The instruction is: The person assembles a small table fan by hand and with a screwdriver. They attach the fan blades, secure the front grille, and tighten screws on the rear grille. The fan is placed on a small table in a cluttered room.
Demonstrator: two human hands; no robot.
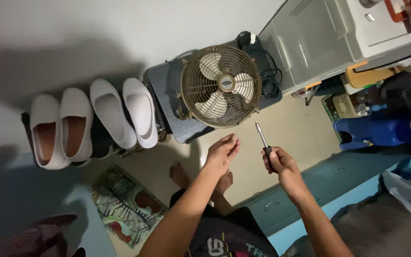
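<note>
My right hand (pixel 278 163) grips a screwdriver (pixel 262 137) by its dark handle, the metal shaft pointing up toward a small round fan (pixel 221 85) with a bronze wire grille and pale blades. The fan stands on a dark flat-topped stand (pixel 167 93) against the wall. My left hand (pixel 223 152) hovers just below the fan with fingers together and slightly curled, holding nothing. My bare feet (pixel 200 178) show on the floor beneath the hands.
Two pairs of white slip-on shoes (pixel 93 121) line a rack left of the fan. A patterned mat (pixel 124 204) lies on the floor. A grey plastic storage unit (pixel 319 43), a black coiled cord (pixel 270 78), a blue container (pixel 372 131) and a teal cabinet (pixel 319 185) crowd the right side.
</note>
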